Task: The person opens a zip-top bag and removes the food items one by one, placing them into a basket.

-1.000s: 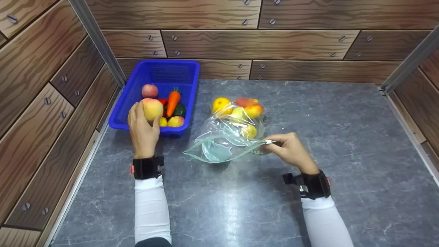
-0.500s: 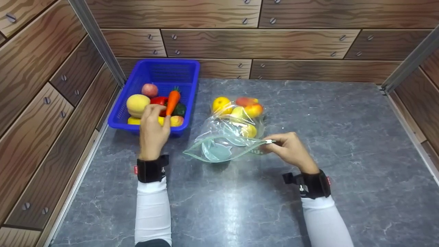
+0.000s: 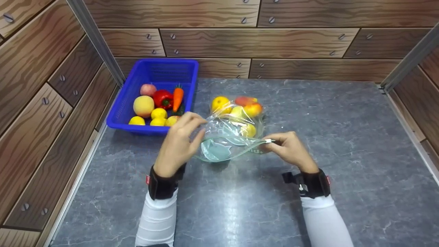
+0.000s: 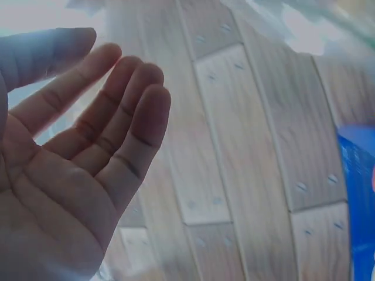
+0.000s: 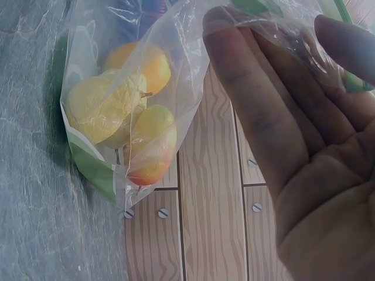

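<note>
A clear zip bag [image 3: 216,151] with a green rim lies mid-table, its mouth toward me, several fruits [image 3: 238,114] inside. My right hand [image 3: 289,151] pinches the bag's right corner beside the white slider [image 3: 268,141]. In the right wrist view, yellow and orange-red fruits [image 5: 151,143] show through the plastic. My left hand [image 3: 180,144] is over the bag's left corner, which it partly hides. Its fingers are loosely bent, and the left wrist view shows the palm [image 4: 53,205] holding nothing.
At the back left stands a blue basket [image 3: 113,118] holding a peach [image 3: 143,106], a red bell pepper [image 3: 163,99], a carrot [image 3: 178,98], a pink round fruit [image 3: 148,90] and several yellow fruits [image 3: 158,118]. Wood-patterned walls [image 3: 205,43] enclose the grey table [image 3: 343,154].
My left hand has let go of the peach in the basket and moved right to the bag's left corner. The right hand keeps its hold.
</note>
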Motion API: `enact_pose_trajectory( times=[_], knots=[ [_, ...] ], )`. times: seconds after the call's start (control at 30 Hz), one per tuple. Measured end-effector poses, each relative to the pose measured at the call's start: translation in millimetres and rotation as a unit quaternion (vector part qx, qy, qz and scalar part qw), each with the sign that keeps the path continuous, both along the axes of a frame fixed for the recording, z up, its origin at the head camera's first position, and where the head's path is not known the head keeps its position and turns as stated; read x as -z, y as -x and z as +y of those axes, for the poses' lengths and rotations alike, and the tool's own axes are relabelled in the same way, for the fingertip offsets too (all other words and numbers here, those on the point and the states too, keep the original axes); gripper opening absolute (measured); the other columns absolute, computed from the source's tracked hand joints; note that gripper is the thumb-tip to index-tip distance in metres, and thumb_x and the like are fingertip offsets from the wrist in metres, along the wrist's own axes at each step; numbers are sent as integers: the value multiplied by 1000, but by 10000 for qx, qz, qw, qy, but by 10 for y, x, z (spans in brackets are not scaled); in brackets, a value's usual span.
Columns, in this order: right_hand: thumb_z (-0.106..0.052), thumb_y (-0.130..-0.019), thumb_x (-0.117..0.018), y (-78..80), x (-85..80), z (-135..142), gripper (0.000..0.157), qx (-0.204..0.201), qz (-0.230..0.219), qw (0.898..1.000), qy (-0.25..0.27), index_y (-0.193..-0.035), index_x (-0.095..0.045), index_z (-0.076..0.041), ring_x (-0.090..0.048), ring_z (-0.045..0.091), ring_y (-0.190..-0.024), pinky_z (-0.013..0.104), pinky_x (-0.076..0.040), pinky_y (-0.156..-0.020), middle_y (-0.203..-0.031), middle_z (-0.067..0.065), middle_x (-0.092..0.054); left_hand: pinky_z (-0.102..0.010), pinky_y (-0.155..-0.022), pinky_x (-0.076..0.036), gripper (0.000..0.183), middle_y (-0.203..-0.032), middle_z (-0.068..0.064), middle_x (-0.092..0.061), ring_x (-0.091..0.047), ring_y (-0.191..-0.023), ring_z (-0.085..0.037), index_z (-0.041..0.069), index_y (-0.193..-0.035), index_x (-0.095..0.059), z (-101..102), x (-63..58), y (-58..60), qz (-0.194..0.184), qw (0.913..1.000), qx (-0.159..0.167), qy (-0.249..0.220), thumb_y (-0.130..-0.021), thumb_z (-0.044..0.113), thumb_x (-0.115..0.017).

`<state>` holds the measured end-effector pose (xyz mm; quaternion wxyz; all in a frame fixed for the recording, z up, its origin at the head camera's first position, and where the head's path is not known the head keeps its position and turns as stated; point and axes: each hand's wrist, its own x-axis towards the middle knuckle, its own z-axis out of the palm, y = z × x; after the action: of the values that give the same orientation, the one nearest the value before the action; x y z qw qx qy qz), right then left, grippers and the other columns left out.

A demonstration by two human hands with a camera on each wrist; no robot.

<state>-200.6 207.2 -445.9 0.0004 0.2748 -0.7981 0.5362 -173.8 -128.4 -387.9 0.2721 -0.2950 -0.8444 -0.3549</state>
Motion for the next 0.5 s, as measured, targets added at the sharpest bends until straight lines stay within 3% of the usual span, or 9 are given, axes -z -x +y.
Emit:
enact_pose_trajectory(
  times=[0.27, 0.5],
  knots=[
    [5, -93, -70, -4, -8, -3, 11, 9, -36, 10000, 18, -101, -77, 8, -74, 5, -74, 23, -61, -71, -89, 21, -77, -26, -86, -57, 18, -106, -7, -69, -66, -95, -19, 4, -109, -75, 223, -89, -206, 160, 9957, 887, 229, -91, 1, -75],
    [4, -92, -71, -8, -9, -8, 11, 6, -62, 10000, 26, -101, -77, 9, -74, 6, -74, 23, -61, -70, -90, 22, -77, -26, -82, -57, 19, -102, 0, -72, -67, -89, -15, 10, -111, -77, 367, -47, -256, -197, 9868, 1293, 953, -93, 3, -73]
  ],
)
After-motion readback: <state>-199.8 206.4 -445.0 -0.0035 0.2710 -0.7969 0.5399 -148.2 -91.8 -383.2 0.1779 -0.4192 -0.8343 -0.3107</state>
